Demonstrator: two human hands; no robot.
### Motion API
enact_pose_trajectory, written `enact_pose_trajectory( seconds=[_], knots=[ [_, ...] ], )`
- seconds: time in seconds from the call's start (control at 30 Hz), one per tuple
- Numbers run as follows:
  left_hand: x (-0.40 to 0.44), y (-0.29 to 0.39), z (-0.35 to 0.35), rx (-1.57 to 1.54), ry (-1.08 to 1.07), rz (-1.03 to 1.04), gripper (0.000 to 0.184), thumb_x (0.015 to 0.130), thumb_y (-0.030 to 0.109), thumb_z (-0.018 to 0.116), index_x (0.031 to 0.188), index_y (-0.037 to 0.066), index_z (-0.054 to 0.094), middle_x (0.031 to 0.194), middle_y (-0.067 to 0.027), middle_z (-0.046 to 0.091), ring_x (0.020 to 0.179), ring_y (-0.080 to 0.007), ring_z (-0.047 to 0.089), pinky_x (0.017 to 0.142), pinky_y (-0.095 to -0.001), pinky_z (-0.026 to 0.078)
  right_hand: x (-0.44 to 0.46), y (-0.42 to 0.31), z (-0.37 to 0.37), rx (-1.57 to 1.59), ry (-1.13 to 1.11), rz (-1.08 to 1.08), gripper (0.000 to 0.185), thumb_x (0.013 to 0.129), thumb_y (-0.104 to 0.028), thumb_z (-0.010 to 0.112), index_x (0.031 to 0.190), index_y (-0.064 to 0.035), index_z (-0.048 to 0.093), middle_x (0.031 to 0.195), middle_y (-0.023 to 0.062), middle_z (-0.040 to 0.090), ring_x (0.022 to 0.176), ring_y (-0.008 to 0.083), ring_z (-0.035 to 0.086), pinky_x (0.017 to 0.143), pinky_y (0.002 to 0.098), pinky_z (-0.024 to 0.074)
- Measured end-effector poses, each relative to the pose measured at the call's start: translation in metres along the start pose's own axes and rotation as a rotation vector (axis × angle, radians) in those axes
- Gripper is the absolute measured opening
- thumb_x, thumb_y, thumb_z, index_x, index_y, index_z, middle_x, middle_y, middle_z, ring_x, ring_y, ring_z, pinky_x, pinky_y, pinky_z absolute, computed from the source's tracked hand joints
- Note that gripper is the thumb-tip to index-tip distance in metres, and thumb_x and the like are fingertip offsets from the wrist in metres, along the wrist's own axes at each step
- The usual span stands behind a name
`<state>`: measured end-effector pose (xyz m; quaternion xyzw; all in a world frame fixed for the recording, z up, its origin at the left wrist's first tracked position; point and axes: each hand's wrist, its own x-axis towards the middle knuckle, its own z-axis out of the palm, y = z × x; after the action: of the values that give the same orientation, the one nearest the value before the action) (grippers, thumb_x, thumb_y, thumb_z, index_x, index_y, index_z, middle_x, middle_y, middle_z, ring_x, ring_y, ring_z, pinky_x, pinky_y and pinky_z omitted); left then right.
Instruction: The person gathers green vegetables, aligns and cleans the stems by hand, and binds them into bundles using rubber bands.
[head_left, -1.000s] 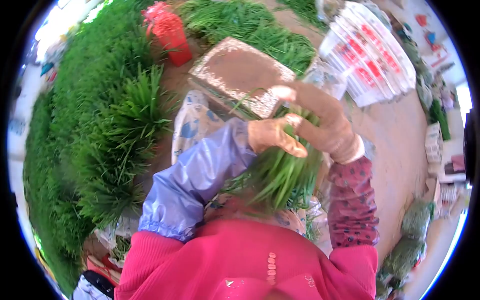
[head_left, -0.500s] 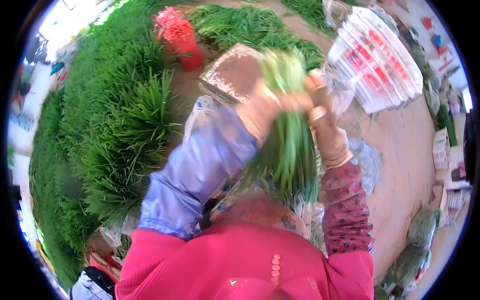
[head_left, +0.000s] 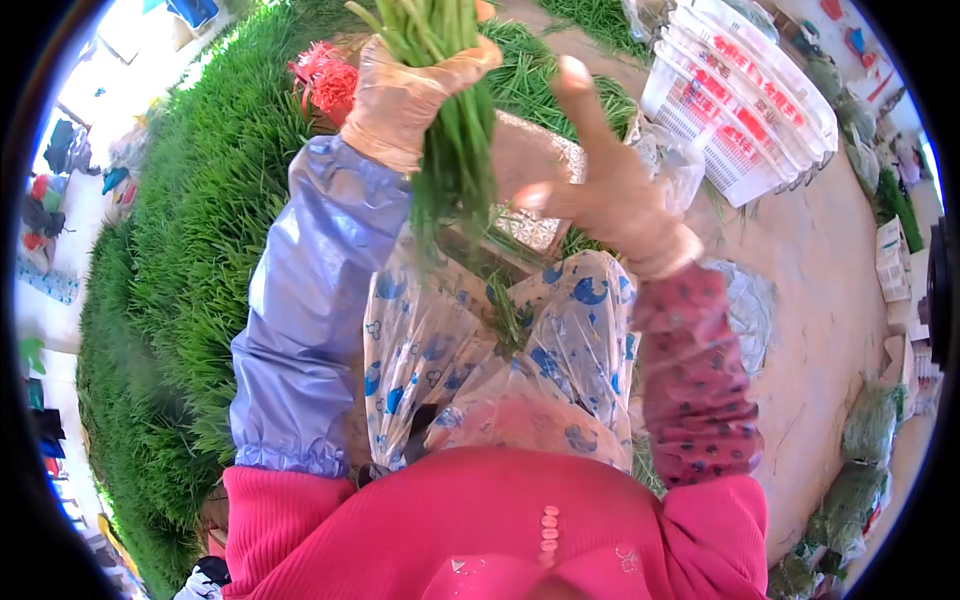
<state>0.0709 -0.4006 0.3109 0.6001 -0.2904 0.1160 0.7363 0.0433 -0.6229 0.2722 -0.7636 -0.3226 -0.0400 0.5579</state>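
Observation:
My left hand point(head_left: 405, 95), in a pale glove, is wrapped round a bunch of garlic chives point(head_left: 460, 150). The pale stem ends point up past the fist and the green leaves hang down. Off to the right, my right hand point(head_left: 625, 195), gloved too and slightly blurred, has its fingers spread with nothing in them. Below the bunch, a clear plastic apron with blue prints point(head_left: 590, 330) covers my lap, and a few loose green leaves point(head_left: 505, 310) lie in its fold. Behind the hands sits a low brown-topped block point(head_left: 525, 155), partly hidden.
A large heap of chives point(head_left: 190, 260) fills the left side, with more greens point(head_left: 530, 75) lying behind the block. Red strips point(head_left: 328, 85) stand at the back left. A stack of white baskets point(head_left: 740, 100) rests at the back right, near a clear plastic bag point(head_left: 675, 165).
The bunch has moved left and up in my left hand. My right hand has come away from it and opened. The apron and the leaves in my lap now show.

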Motion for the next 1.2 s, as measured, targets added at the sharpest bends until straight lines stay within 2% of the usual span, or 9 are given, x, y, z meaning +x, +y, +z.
enact_pose_trajectory(
  seconds=[0.07,0.2,0.3,0.53,0.67,0.8,0.93,1.13,1.2],
  knots=[
    [0.000,-0.004,0.021,0.037,0.107,0.008,0.053,0.077,0.003,0.073,0.124,-0.007,0.051,0.090,-0.0114,0.068,0.085,-0.0197,0.064,0.078,-0.0310,0.053,0.013,-0.012,0.028,-0.136,0.014,-0.033,0.108,0.071,-0.027,0.082,0.150,-0.0021,0.014,0.147,0.0212,0.038,0.137,0.0292,0.036,0.111,0.0319,0.0300],
    [-0.002,-0.020,0.050,-0.445,0.278,-0.010,0.059,0.077,-0.004,0.065,0.129,-0.008,0.039,0.090,-0.0159,0.066,0.085,-0.0288,0.064,0.082,-0.0380,0.052,0.033,0.003,0.050,-0.272,0.188,0.009,0.119,0.064,-0.033,0.087,0.151,-0.0080,0.009,0.131,0.0195,0.053,0.122,0.0308,0.053,0.102,0.0348,0.0429],
    [-0.004,-0.037,0.043,-0.418,0.530,-0.228,0.058,0.075,-0.003,0.068,0.127,-0.003,0.041,0.095,-0.0116,0.066,0.096,-0.0225,0.062,0.092,-0.0368,0.048,0.036,0.023,0.046,-0.260,0.202,-0.033,0.071,0.067,-0.015,0.075,0.128,-0.0093,0.040,0.101,0.0161,0.064,0.093,0.0362,0.064,0.082,0.0396,0.0519],
    [-0.006,-0.087,-0.015,-0.712,0.454,-0.385,0.045,0.082,0.015,0.074,0.120,0.006,0.051,0.110,-0.0114,0.063,0.112,-0.0234,0.055,0.108,-0.0388,0.040,0.069,0.032,0.009,-0.719,-0.139,0.231,0.071,0.070,-0.013,0.076,0.134,-0.0133,0.044,0.103,0.0191,0.065,0.096,0.0389,0.063,0.079,0.0418,0.0510],
    [-0.039,-0.109,-0.104,-0.309,0.662,-0.396,0.073,0.088,0.033,0.064,0.143,-0.002,0.032,0.147,-0.0248,0.033,0.138,-0.0342,0.032,0.112,-0.0454,0.031,0.083,0.087,-0.003,-0.970,-0.312,0.422,0.063,0.076,-0.013,0.067,0.134,-0.0163,0.043,0.100,0.0208,0.065,0.094,0.0404,0.063,0.080,0.0468,0.0502],
    [-0.096,-0.142,-0.182,-0.207,1.147,-0.565,0.041,0.089,0.034,0.058,0.123,0.011,0.052,0.122,-0.0134,0.057,0.113,-0.0310,0.054,0.094,-0.0503,0.044,0.059,0.189,0.006,-1.027,-0.503,0.556,0.055,0.082,-0.023,0.059,0.133,-0.0150,0.042,0.106,0.0249,0.063,0.102,0.0414,0.060,0.087,0.0485,0.0468],
    [-0.128,-0.145,-0.230,-0.053,1.223,-0.717,0.033,0.094,0.021,0.056,0.125,0.010,0.050,0.129,-0.0168,0.054,0.117,-0.0329,0.053,0.092,-0.0491,0.046,0.020,0.246,0.027,-1.055,-0.712,0.847,0.047,0.081,-0.012,0.059,0.127,-0.0135,0.047,0.107,0.0218,0.064,0.105,0.0412,0.059,0.090,0.0471,0.0464],
    [-0.120,-0.167,-0.322,0.264,1.269,-0.684,0.027,0.091,0.012,0.061,0.117,0.007,0.054,0.084,-0.0079,0.066,0.065,-0.0179,0.063,0.055,-0.0296,0.050,-0.006,0.183,0.002,-0.825,-1.143,0.427,0.022,0.083,-0.015,0.057,0.104,-0.0117,0.054,0.090,0.0154,0.068,0.087,0.0358,0.066,0.075,0.0470,0.0499],
    [-0.109,-0.183,-0.364,0.386,1.252,-0.665,0.027,0.095,0.017,0.055,0.122,0.011,0.055,0.099,-0.0099,0.069,0.084,-0.0204,0.068,0.071,-0.0357,0.054,0.001,0.181,-0.006,-0.804,-1.006,0.578,0.031,0.079,-0.022,0.065,0.106,-0.0120,0.056,0.093,0.0144,0.067,0.088,0.0360,0.065,0.079,0.0439,0.0491]
  ],
)
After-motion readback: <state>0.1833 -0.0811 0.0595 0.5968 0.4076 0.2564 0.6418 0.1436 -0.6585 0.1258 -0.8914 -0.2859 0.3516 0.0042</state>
